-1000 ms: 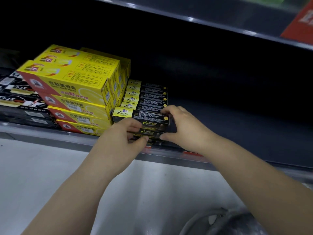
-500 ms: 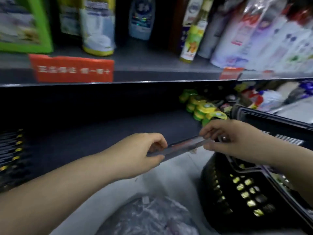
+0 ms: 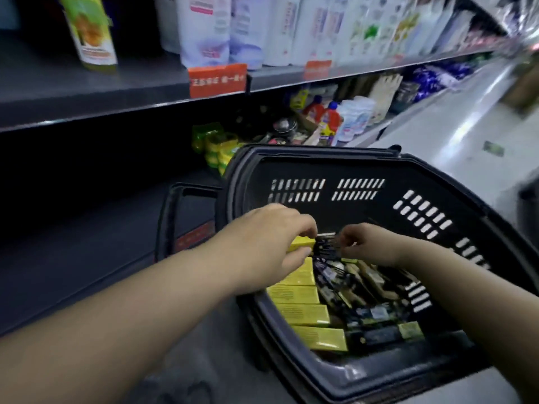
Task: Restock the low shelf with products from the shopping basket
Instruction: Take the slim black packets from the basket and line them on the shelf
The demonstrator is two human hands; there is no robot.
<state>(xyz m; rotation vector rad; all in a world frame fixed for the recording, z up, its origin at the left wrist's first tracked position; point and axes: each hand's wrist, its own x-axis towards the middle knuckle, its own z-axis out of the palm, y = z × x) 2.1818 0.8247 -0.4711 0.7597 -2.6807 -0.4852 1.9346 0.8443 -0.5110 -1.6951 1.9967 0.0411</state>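
Left hand [image 3: 262, 237] and right hand [image 3: 370, 243] moved over basket [image 3: 379, 170], pinching box [image 3: 325, 247] between.

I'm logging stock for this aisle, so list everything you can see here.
shopping basket: one, black, beside the low shelf
yellow boxes: at least four, yellow, along the basket's left side
dark boxes: count unclear, black, jumbled in the basket
low shelf: one, dark grey, left
price tags: two, orange, upper shelf edge
pouches: several, white, upper shelf
held box: one, yellow and black, over the basket
left hand: one, grips the held box
right hand: one, pinches its other end
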